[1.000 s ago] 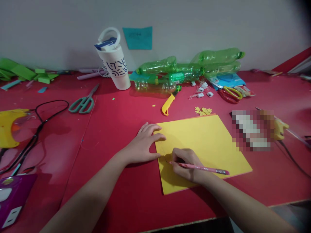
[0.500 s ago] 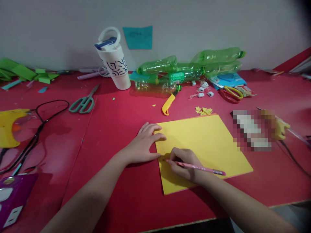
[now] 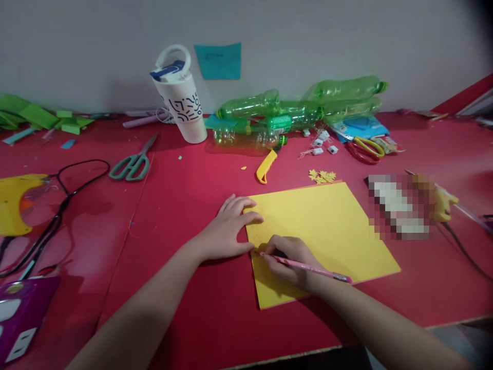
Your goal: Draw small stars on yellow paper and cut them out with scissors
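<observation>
A yellow sheet of paper (image 3: pixel 323 226) lies on the red table, with other sheets showing at its edges. My right hand (image 3: pixel 288 257) is closed round a pink pencil (image 3: pixel 308 266), whose tip is at the left part of the sheet. Spread over the sheet's left edge, my left hand (image 3: pixel 231 228) has its fingers apart and its fingertips on the paper. Faint marks show on the sheet between the two hands. Small yellow star shapes (image 3: pixel 322 177) sit in a pile just behind the sheet.
Behind are a white tumbler (image 3: pixel 183 108), green plastic bottles (image 3: pixel 250 104), a yellow cutter (image 3: pixel 266 167) and red-yellow scissors (image 3: pixel 365 149). Green scissors (image 3: pixel 131 167) and a yellow glue gun (image 3: pixel 11 203) with cables lie left. Another yellow tool (image 3: pixel 444 203) lies right.
My right hand has shifted slightly to the left with the pencil, whose rear end has swung down and left. My left hand has stayed in place.
</observation>
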Tool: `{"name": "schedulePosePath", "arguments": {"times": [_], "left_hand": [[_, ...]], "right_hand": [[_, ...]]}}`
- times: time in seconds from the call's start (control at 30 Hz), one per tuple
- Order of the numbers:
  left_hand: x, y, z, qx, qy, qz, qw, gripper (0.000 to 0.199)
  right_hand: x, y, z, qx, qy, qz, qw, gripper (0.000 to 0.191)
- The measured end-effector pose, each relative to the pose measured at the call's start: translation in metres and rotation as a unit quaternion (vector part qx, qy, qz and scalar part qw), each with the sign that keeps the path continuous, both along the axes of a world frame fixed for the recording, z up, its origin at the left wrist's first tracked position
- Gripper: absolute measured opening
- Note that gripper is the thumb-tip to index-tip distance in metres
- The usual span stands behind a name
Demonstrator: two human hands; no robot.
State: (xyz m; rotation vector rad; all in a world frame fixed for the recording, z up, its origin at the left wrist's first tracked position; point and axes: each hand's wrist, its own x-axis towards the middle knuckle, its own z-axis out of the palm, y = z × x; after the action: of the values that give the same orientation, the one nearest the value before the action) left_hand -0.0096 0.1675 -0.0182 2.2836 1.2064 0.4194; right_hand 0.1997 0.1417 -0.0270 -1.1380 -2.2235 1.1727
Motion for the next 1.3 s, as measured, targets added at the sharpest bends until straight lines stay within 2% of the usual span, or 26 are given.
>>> {"name": "schedulePosePath", "arguments": {"times": [0.17,0.53,0.83,1.13,1.3], "left_hand": [[0.0,0.001,0.0,-0.002,0.001,-0.002,1.0,0.046],[0.0,0.0,0.0,0.001,0.006,-0.004,1.0,0.045],[-0.001,0.001,0.0,-0.003,-0.001,-0.001,1.0,0.045],[-0.001,0.0,0.0,-0.004,0.0,-0.002,1.0,0.045],[-0.001,0.0,0.0,-0.003,0.003,-0.001,1.0,0.045]], "right_hand": [[0.001,-0.001,-0.001,0.021,-0.003,-0.01,1.0,0.009],[0.003,-0.005,-0.015,0.084,-0.01,-0.079,0.993,0.011],[0.003,-0.005,-0.015,0.096,-0.02,-0.108,0.989,0.012],[0.004,-0.005,-0.015,0.09,-0.015,-0.105,0.99,0.013],[0.005,-0.005,-0.013,0.086,-0.002,-0.073,0.994,0.012]]}}
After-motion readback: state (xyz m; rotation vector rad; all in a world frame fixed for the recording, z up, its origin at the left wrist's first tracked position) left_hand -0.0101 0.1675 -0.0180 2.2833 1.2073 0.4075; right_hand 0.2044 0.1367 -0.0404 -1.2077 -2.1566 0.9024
